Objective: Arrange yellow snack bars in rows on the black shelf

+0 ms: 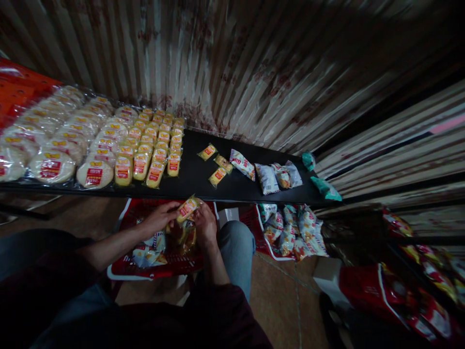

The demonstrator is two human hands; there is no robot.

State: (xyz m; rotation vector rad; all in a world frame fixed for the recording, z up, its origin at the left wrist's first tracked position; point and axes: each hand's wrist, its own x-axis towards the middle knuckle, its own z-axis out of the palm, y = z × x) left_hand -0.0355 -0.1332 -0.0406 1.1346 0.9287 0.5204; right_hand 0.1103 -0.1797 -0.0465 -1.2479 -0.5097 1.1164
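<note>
My left hand (159, 218) and my right hand (205, 224) are both closed on one small yellow snack packet (188, 208) with a red label. They hold it just below the front edge of a black shelf (194, 182), above a red basket (169, 264) that contains more packets. On the shelf, rows of the same yellow packets (154, 145) lie to the left, and three loose ones (217, 165) lie in the middle.
Large round wrapped breads (54, 140) fill the shelf's left end. White snack bags (269, 175) and green packets (325, 188) lie at its right. A second red basket (290, 232) of bags sits below. More red packaging (403, 295) lies lower right. Corrugated metal wall behind.
</note>
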